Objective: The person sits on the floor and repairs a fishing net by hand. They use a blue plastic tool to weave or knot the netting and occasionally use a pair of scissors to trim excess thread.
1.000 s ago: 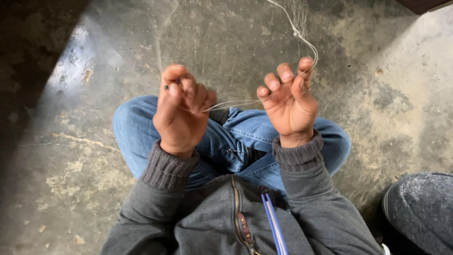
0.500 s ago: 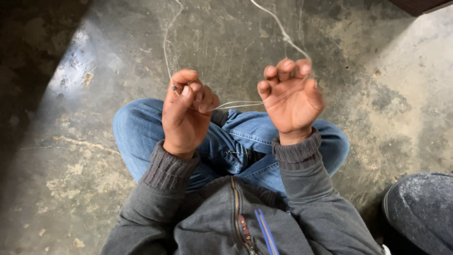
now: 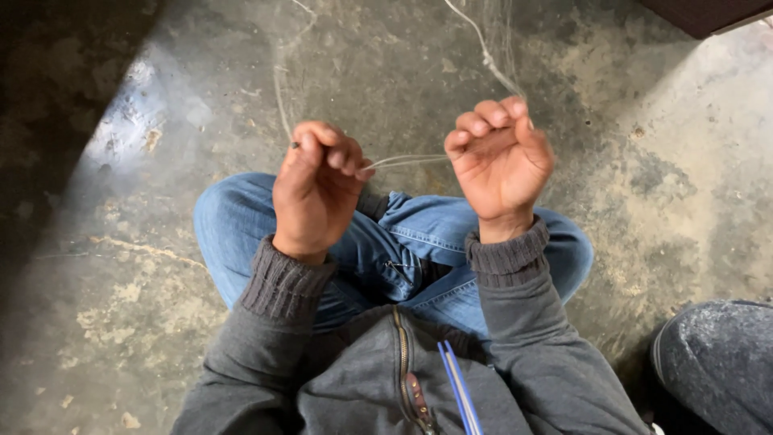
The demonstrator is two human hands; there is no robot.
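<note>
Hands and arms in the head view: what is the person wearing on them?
Both the left hand and the right hand are bare: no gloves, and no rings or watch in view. Each arm is covered by a dark grey sleeve ending in a ribbed knit cuff, the left cuff and the right cuff, both sitting at the wrist. No markings show on the sleeves.

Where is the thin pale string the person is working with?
In the head view the thin pale string stretches taut between the left hand and the right hand, above the blue-jeaned knees, then runs up from the right fingers toward the top edge.
</note>
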